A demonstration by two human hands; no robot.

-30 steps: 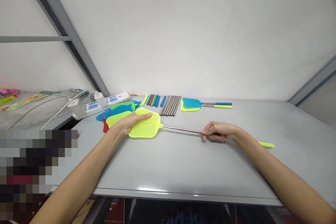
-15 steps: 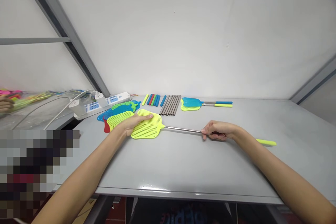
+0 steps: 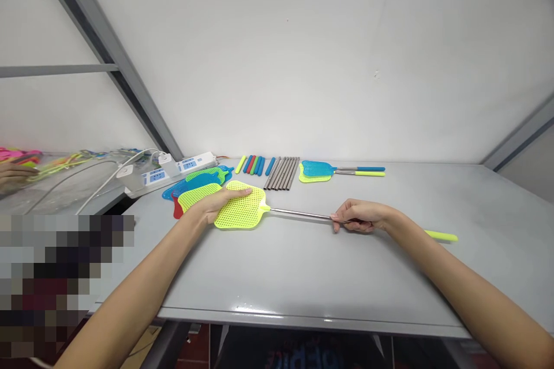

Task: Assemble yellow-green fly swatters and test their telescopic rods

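A yellow fly swatter (image 3: 240, 213) with a thin metal rod stretches between my two hands above the grey table. My left hand (image 3: 217, 203) grips its perforated head, thumb on top and fingers hidden underneath. Around the rod, my right hand (image 3: 357, 216) is closed with its fingers curled. The swatter's yellow grip (image 3: 441, 236) shows beyond my right forearm. Just behind my left hand lie loose swatter heads: a yellow one (image 3: 193, 197), a blue one (image 3: 194, 183), a green one (image 3: 212, 173) and a red one (image 3: 178, 209).
Metal tubes (image 3: 282, 174) lie in a row at the back, beside several coloured handle sleeves (image 3: 254, 165). Two swatters, blue (image 3: 318, 168) and yellow (image 3: 314, 179), rest to their right. A power strip (image 3: 186, 165) with cables stands left. Another person's hand (image 3: 15, 176) is at far left.
Both my hands keep their hold on the fly swatter, nearly still. The whole view has shifted very slightly. The other person's hand at far left has moved a little.
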